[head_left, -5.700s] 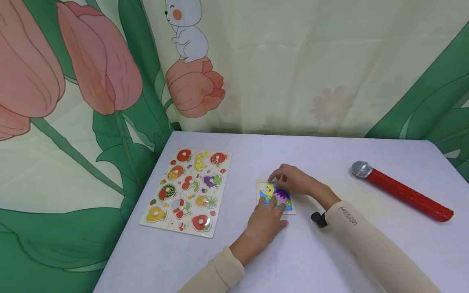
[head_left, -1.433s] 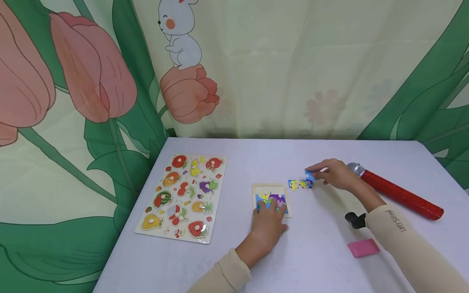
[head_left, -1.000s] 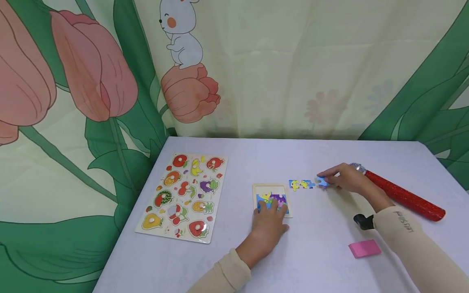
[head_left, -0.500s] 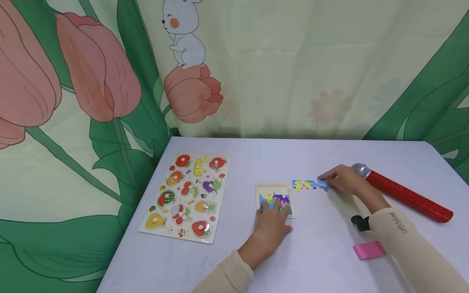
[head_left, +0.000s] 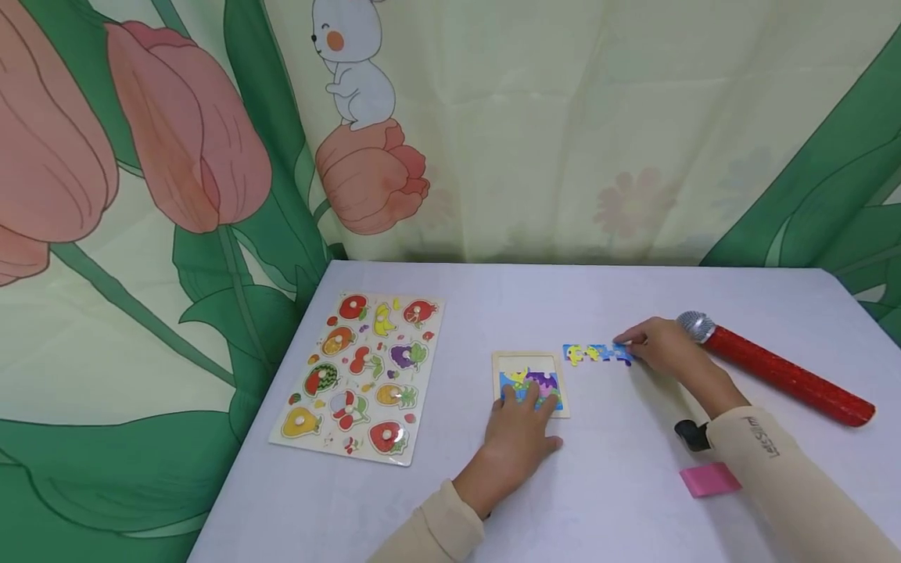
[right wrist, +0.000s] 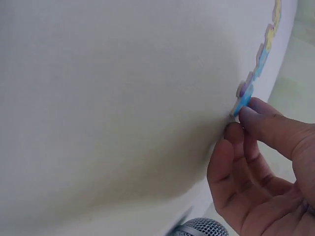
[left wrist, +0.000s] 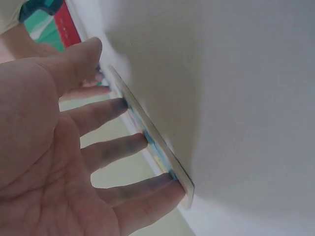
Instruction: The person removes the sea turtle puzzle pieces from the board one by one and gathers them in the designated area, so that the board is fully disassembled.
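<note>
My left hand rests its spread fingers on the lower part of a small wooden jigsaw tray. Purple, yellow and blue pieces fill that lower part; the tray's upper part is bare wood. In the left wrist view the fingertips touch the picture side beside the rim. To the tray's right, jigsaw pieces lie in a short row on the table. My right hand pinches the blue jigsaw piece at the row's right end. The right wrist view shows the thumb at that piece's edge.
A fruit peg puzzle board lies at the left of the white-covered table. A red microphone lies right of my right hand, its silver head close by. A pink block sits beside my right sleeve.
Earlier both hands were at the tray, its upper part covered. Pieces now lie in a row to its right. My right hand has brought the blue piece down against the row's end; my left stays put.
</note>
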A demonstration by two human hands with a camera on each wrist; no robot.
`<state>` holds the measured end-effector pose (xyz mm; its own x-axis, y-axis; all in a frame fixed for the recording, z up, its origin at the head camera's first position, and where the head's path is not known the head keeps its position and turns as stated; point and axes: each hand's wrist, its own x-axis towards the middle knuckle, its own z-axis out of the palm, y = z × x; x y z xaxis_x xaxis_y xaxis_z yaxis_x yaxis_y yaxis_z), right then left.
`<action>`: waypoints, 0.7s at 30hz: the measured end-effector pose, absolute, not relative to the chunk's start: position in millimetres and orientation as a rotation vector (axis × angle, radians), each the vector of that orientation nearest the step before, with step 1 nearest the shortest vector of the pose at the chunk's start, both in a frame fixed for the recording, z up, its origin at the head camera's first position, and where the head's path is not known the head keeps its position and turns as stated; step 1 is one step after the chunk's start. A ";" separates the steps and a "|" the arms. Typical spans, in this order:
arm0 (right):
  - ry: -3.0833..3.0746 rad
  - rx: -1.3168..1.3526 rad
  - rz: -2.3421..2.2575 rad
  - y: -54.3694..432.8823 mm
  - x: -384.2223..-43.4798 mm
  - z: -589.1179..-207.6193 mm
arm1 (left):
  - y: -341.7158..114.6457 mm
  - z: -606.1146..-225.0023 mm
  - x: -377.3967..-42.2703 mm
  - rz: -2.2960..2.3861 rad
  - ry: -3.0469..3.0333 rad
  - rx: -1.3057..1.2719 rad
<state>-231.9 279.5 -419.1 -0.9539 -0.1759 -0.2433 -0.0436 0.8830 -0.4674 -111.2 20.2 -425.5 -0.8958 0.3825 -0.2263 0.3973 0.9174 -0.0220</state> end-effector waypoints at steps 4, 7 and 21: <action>2.808 -0.214 -0.595 273.3 -231.2 -418.6 | 20.6 -425.8 -108.3 -0.131 2.877 0.601; 2.814 -0.303 -0.570 255.8 -231.3 -416.2 | 20.5 -427.7 -106.5 -0.159 2.879 0.596; 2.524 -0.779 -0.814 167.0 -228.8 -424.1 | 21.6 -431.2 -97.4 -0.317 2.822 0.562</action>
